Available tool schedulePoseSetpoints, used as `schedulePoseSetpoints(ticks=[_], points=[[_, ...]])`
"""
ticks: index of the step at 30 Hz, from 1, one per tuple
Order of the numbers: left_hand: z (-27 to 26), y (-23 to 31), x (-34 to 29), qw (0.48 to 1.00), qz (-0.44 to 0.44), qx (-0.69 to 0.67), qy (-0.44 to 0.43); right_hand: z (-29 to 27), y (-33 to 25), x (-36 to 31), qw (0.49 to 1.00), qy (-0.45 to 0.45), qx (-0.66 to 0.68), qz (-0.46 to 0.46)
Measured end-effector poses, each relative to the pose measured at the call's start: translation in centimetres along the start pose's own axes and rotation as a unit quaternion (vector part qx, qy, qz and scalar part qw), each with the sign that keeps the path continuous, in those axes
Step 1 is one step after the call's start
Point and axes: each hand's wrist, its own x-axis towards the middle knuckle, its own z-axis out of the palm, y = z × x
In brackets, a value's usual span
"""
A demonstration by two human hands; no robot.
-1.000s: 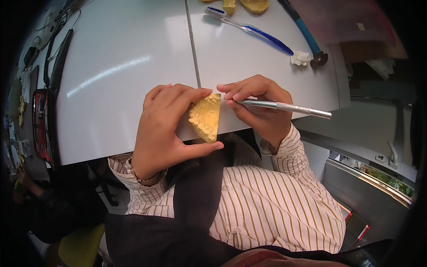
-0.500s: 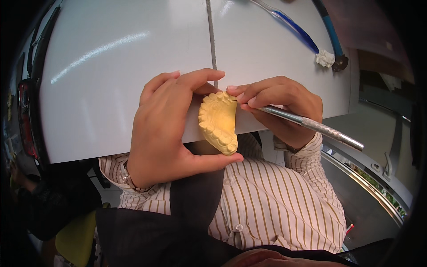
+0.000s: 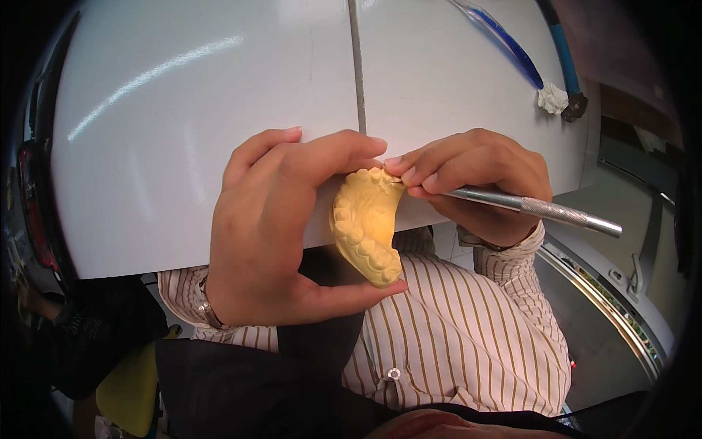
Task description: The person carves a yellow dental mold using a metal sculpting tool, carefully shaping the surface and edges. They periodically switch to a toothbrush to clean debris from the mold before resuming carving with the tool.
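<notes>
My left hand (image 3: 278,227) grips a yellow plaster cast of a row of teeth (image 3: 365,223), thumb under its lower end and fingers over the top. The cast stands on edge at the near rim of the white table (image 3: 183,132), teeth facing me. My right hand (image 3: 475,179) pinches a slim metal hand tool (image 3: 541,210) like a pen. Its tip, hidden by my fingertips, meets the top of the cast; the knurled handle sticks out to the right.
At the table's far right lie a blue-handled tool (image 3: 512,44), a darker blue-handled tool (image 3: 563,51) and a small white lump (image 3: 552,96). A seam (image 3: 355,66) splits the tabletop. My striped shirt and dark apron fill the lower view. A grey floor drops off at right.
The view has drawn closer to the hands. My left hand turned the cast from a flat wedge view to show its curved row of teeth. My right hand kept the tool at its top.
</notes>
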Motion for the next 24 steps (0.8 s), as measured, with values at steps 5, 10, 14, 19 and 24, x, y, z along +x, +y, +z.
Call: schedulePoseSetpoints(ticks=[5,10,14,19,24], points=[[-0.6,0.4,0.2,0.997,0.021,0.071,-0.018,0.1,0.1,-0.1,1.000,0.019,0.012,-0.002],[-0.6,0.2,0.4,0.995,0.032,0.088,-0.033,-0.7,0.1,0.3,0.998,-0.051,0.017,-0.030],[-0.5,0.4,0.5,0.995,0.030,0.091,-0.029,-0.8,0.1,0.3,0.998,-0.055,0.015,-0.026],[-0.4,0.3,0.5,0.995,0.038,0.085,-0.030,-0.7,-0.6,0.5,0.998,-0.058,-0.009,-0.027],[-0.1,0.4,0.8,0.996,0.042,0.079,-0.028,-0.8,-1.3,0.7,0.995,-0.051,-0.064,-0.054]])
